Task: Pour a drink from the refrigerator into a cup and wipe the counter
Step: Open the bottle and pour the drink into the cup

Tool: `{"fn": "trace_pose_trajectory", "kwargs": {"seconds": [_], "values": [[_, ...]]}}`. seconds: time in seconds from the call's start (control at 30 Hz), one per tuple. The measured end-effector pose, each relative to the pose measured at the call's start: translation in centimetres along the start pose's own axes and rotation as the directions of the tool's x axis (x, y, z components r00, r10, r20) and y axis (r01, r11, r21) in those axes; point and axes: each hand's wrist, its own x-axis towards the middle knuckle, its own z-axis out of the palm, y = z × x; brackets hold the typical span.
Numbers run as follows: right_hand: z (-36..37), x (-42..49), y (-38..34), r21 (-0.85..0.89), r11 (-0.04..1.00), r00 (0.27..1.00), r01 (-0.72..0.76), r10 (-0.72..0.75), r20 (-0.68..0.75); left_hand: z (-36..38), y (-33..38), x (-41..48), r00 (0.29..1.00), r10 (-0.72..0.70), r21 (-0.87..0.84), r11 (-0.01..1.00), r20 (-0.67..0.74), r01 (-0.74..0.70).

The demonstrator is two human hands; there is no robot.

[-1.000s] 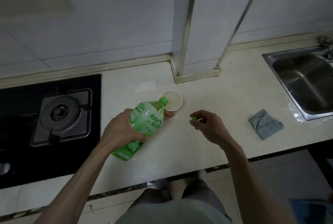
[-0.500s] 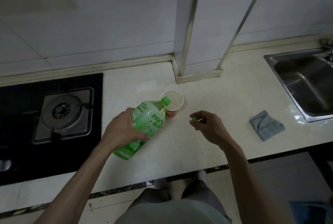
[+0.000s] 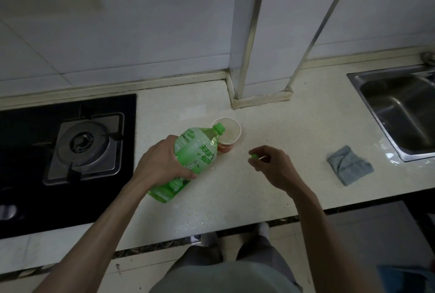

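Note:
My left hand [image 3: 162, 163] grips a green plastic drink bottle [image 3: 190, 158] around its middle. The bottle is tilted steeply, its open neck over the rim of a paper cup [image 3: 229, 136] with an orange band that stands on the pale counter [image 3: 270, 186]. Pale liquid lies in the cup. My right hand [image 3: 270, 165] hovers to the right of the cup and pinches the small green bottle cap [image 3: 253, 156] between thumb and fingertips. A folded grey-blue cloth [image 3: 349, 166] lies on the counter further right, near the sink.
A black gas hob with a steel burner [image 3: 84, 146] fills the counter's left. A steel sink [image 3: 400, 109] is set in at the right. A tiled pillar with metal trim [image 3: 254, 76] stands just behind the cup. The counter's front edge runs below my arms.
The bottle has stayed tilted over the cup with almost no movement. My right hand holds the cap in the same place. The view has shifted slightly.

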Motion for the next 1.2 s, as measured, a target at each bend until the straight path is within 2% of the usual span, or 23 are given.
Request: {"fn": "trace_pose_trajectory", "kwargs": {"seconds": [1.2], "values": [[-0.2, 1.4, 0.7, -0.051, 0.999, 1.000, 0.011, -0.010, 0.005, -0.7, 0.2, 1.4, 1.000, 0.022, 0.053, 0.998, -0.010, -0.022]]}}
